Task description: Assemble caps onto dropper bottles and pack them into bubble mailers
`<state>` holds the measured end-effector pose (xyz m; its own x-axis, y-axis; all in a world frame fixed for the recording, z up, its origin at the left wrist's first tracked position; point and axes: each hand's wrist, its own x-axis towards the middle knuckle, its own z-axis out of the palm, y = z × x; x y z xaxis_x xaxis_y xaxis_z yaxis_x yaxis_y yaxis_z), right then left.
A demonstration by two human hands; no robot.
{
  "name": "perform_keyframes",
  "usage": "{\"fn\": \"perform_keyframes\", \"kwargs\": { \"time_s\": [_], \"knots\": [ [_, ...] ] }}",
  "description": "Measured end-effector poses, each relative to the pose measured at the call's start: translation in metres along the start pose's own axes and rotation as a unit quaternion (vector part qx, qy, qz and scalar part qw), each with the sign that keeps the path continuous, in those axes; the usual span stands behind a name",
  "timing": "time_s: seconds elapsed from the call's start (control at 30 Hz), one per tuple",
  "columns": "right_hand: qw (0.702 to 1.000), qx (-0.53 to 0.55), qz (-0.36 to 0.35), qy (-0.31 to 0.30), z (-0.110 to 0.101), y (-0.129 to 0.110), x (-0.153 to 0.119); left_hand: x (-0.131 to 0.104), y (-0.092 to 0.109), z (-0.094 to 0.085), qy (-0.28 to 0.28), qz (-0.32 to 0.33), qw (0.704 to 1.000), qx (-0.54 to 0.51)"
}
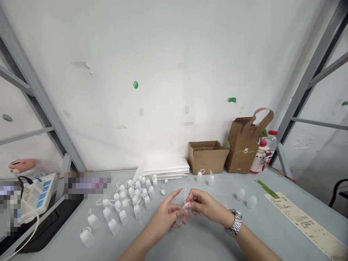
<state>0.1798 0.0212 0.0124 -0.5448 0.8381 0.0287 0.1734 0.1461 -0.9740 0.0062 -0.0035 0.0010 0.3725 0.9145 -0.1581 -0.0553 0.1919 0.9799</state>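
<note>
Near the front middle of the grey table, my left hand (170,214) holds a small translucent bottle (179,219) by its body, index finger raised. My right hand (202,204) pinches a white cap with a strap (186,204) at the bottle's top; the fingers partly hide how the two meet. To the left stand several small white bottles (123,216) with looped straps. Two more white bottles (211,180) stand in front of the cardboard box. Two translucent bottles without visible straps (251,202) are on the right. Loose white caps (163,192) lie behind my left hand.
Against the wall are a stack of white packets (163,168), an open cardboard box (208,159) and a brown paper bag (241,152). A printed strip (304,221) lies at right. A power strip (45,195) with cables is at far left.
</note>
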Motion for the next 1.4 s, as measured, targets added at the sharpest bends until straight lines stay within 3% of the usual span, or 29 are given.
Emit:
{"fn": "perform_keyframes", "kwargs": {
  "time_s": [0.17,0.27,0.47,0.57,0.7,0.93,1.13,1.4],
  "knots": [
    [0.984,-0.149,-0.013,0.097,0.008,0.009,0.004,0.006,-0.003,-0.002,0.094,0.01,0.994,0.055],
    [0.989,-0.121,-0.047,0.073,0.006,0.008,0.004,0.007,-0.002,-0.005,0.111,0.012,0.992,0.054],
    [0.993,-0.085,-0.065,0.044,-0.004,0.002,0.002,0.007,-0.003,-0.006,0.094,0.022,0.994,0.042],
    [0.99,-0.126,-0.051,0.046,-0.004,0.004,0.002,0.007,-0.007,-0.004,0.075,0.034,0.996,0.045],
    [0.976,-0.199,-0.032,0.077,0.003,0.009,0.004,0.006,-0.011,-0.005,0.091,0.037,0.991,0.092],
    [0.994,-0.08,-0.052,0.046,0.004,0.01,0.005,0.005,-0.011,-0.005,0.097,0.059,0.989,0.098],
    [0.981,-0.166,-0.029,0.098,0.013,0.015,0.004,0.003,-0.018,-0.005,0.091,0.087,0.978,0.165],
    [0.975,-0.19,-0.072,0.085,0.012,0.009,0.001,0.003,-0.017,-0.003,0.084,0.08,0.981,0.154]
  ]
}}
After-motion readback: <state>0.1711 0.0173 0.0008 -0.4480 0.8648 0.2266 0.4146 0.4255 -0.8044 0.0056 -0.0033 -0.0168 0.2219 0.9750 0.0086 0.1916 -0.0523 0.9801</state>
